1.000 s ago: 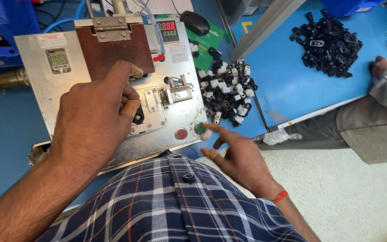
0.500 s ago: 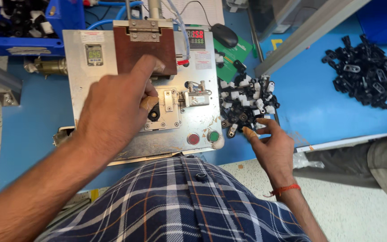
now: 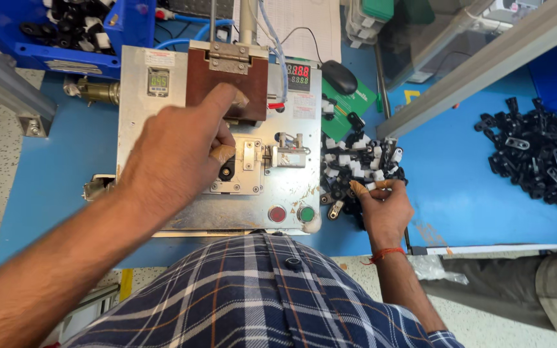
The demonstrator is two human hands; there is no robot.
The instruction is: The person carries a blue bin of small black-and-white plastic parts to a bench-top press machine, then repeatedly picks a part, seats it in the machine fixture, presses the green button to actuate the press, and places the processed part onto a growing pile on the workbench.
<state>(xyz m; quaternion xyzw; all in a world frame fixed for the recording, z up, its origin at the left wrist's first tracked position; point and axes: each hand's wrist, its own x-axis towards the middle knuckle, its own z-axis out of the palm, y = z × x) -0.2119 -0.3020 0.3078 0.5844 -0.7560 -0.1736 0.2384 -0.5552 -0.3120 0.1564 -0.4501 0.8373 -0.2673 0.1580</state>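
Fingers (image 3: pixel 227 103) of the left hand (image 3: pixel 175 151) are extended and partly spread, pressing on the lower edge of the brown hinged plate (image 3: pixel 227 80) of the metal fixture (image 3: pixel 220 138). Fingers of the right hand (image 3: pixel 385 209) are bunched together, pinched into the near edge of the pile of black-and-white parts (image 3: pixel 359 164) just right of the fixture. Bare blue counter (image 3: pixel 449 187) lies between that pile and the black parts heap (image 3: pixel 536 158), well apart.
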